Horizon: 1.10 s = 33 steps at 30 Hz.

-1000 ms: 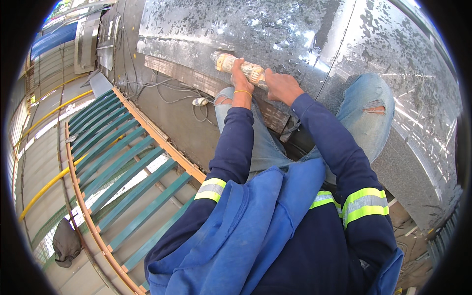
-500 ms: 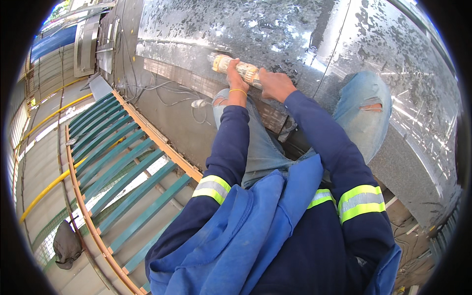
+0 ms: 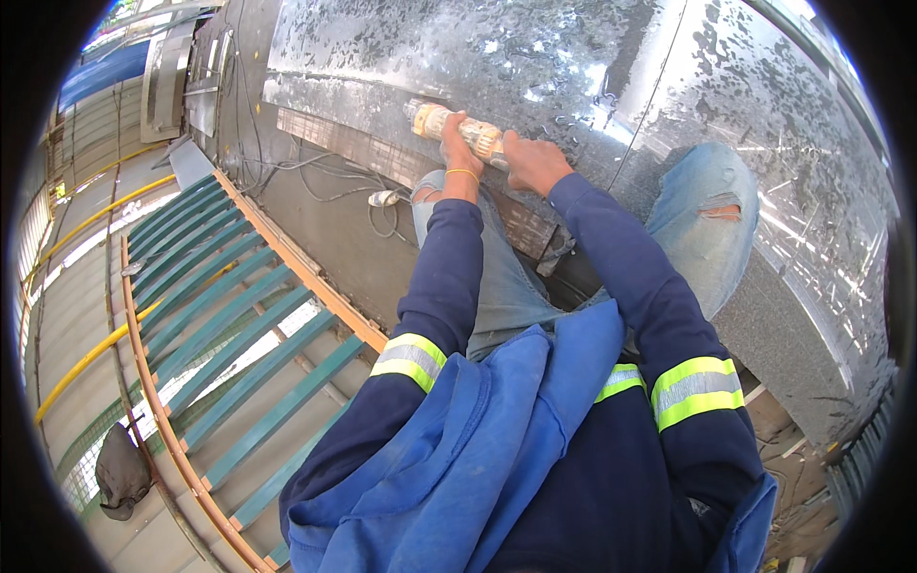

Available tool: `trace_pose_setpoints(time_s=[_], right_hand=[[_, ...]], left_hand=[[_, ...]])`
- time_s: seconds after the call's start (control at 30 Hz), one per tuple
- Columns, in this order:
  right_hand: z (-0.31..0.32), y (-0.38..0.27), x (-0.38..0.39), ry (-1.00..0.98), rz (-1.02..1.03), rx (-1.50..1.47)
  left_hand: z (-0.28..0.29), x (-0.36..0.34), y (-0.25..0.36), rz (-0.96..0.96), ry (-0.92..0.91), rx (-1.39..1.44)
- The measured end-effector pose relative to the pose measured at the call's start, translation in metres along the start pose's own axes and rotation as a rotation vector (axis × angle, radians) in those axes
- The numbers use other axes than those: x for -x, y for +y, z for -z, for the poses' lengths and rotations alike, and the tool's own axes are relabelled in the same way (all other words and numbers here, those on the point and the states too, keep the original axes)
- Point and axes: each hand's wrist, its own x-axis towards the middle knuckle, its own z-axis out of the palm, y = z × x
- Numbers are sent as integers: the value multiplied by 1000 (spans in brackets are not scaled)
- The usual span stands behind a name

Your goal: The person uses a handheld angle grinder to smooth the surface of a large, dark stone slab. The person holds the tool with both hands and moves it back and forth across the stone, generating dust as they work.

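A dusty, cream-yellow angle grinder (image 3: 487,140) lies across my grip at the near edge of a wet, dark stone slab (image 3: 401,57). My left hand (image 3: 459,153) wraps round its body close to the head end. Around the rear end, my right hand (image 3: 535,160) is closed. The grinder's head points left, over the slab's pale edge; its disc cannot be made out. Below the edge runs a rough, brownish strip (image 3: 334,145), partly behind my left knee.
A second speckled slab (image 3: 764,105) adjoins on the right, by my right knee. Cables and a white plug (image 3: 384,199) lie on the grey floor at left. A rack of green slats with an orange frame (image 3: 258,315) stands left; a dark bag (image 3: 122,473) sits beyond it.
Both hands keep the same hold on the grinder, with hardly any movement along the slab edge. The whole view has shifted slightly.
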Motion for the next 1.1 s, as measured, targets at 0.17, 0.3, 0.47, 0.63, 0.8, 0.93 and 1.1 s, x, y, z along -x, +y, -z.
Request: trace_pose_setpoints(time_s=[0.17, 0.3, 0.47, 0.63, 0.8, 0.93, 1.1], right_hand=[[10, 3, 17, -7, 57, -5], [8, 6, 20, 1, 22, 18], [3, 3, 10, 14, 25, 14], [0, 3, 3, 8, 15, 10], [10, 5, 20, -10, 33, 0], [13, 6, 23, -27, -14, 11], [3, 5, 12, 0, 6, -1]], left_hand=[[2, 7, -8, -14, 32, 18], [1, 6, -17, -43, 26, 53], [8, -11, -13, -27, 11, 31], [5, -13, -7, -2, 26, 13], [5, 0, -15, -23, 13, 26], [-2, 9, -18, -30, 45, 24], [1, 3, -10, -16, 27, -8]])
